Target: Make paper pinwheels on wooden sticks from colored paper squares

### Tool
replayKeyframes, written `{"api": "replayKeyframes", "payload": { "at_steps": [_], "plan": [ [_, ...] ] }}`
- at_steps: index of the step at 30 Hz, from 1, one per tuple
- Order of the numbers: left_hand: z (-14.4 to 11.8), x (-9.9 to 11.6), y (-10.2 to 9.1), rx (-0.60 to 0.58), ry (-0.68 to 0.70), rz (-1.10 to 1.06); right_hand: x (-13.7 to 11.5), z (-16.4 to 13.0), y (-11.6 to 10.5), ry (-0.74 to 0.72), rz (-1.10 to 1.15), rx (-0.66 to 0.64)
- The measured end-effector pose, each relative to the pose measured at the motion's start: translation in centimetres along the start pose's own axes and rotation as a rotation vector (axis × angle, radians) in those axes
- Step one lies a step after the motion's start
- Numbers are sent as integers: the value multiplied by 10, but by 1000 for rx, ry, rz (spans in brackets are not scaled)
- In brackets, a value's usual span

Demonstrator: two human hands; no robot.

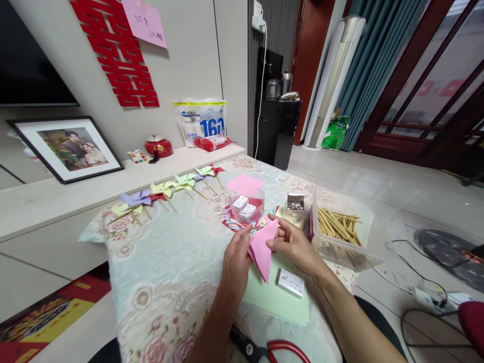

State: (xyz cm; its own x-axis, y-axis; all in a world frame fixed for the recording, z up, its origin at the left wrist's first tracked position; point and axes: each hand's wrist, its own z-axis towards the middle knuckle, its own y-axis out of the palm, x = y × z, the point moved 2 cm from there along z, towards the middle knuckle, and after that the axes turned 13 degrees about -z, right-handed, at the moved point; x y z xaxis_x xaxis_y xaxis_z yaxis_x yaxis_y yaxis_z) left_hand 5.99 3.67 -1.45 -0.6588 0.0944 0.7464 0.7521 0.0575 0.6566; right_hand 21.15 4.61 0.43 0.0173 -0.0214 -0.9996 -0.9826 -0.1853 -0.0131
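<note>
Hands both pinched pink paper (262, 247) above the table (170, 262): left grip (236, 259) on its left edge, right grip (293, 244) on top. Figured a loose pinch could skew the fold.

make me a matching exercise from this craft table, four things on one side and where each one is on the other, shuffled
Things:
1. pink folded paper
2. wooden sticks
3. paper pinwheels
4. red-handled scissors

Places:
A. in the clear plastic tub
B. in a row along the table's far left edge
C. at the near edge, below the green sheet
D. held between the left hand and right hand

Pairs: 1-D, 2-A, 3-B, 4-C
</note>
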Motion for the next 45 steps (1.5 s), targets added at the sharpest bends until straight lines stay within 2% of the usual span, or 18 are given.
{"api": "replayKeyframes", "payload": {
  "at_steps": [7, 10, 13, 17, 23, 29, 33, 37, 45],
  "plan": [
    [0, -2, -2, -14, -29, 136, 1, 2, -2, -50, -104, 8],
    [0, -5, -2, 16, -34, 113, 1, 2, -1, -62, -159, -27],
    [0, -5, -1, 34, -53, 69, 4, 3, -1, -39, -122, -48],
    [0, -5, -1, 45, -75, 56, 8, 3, -1, -32, -94, -3],
    [0, -4, 1, 44, -17, 17, 10, 5, -3, -64, -125, 68],
    [-2, -5, 6, 14, -111, 33, 14, 6, -3, -98, -125, 124],
    [-1, -5, 4, 55, -110, 67, 14, 6, -1, -97, -118, 136],
    [-2, -4, 4, 39, -116, 70, 15, 7, 0, -113, -88, 187],
    [-3, 2, 6, 60, -131, -42, 5, 3, 0, -331, -366, 152]
  ]
}}
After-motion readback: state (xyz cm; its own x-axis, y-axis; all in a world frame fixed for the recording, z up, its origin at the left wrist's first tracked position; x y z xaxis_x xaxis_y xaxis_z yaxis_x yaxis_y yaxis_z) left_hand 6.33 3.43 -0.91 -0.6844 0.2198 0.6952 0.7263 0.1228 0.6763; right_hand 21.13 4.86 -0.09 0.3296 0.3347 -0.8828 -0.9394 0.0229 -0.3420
